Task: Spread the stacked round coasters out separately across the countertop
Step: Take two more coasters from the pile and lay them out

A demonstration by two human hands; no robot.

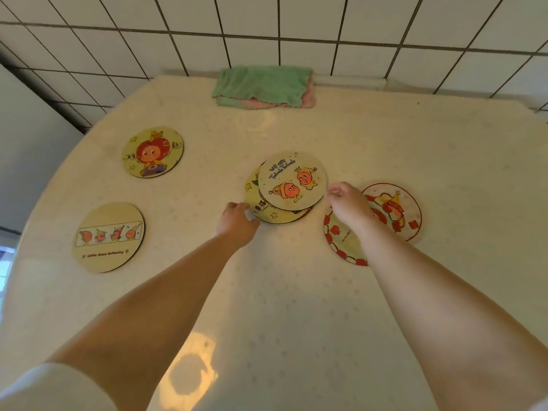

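Note:
A small stack of round cartoon coasters (261, 207) lies mid-counter. Its top coaster (292, 180), printed with two orange figures and "we are Twinkle Twinkle", is shifted up and to the right off the ones below. My left hand (237, 221) curls its fingers on the stack's lower left edge. My right hand (347, 203) pinches the right rim of the top coaster. Two single coasters lie to the left, one with a red-haired figure (152, 151) and one with a strip of figures (108, 237). Two red-patterned coasters (396, 212) (339, 240) lie to the right, partly hidden under my right arm.
A folded green and pink cloth (262, 86) rests at the back of the cream countertop (281, 292), against the white tiled wall (296, 19). The counter's left edge curves away beside a grey surface (29, 143).

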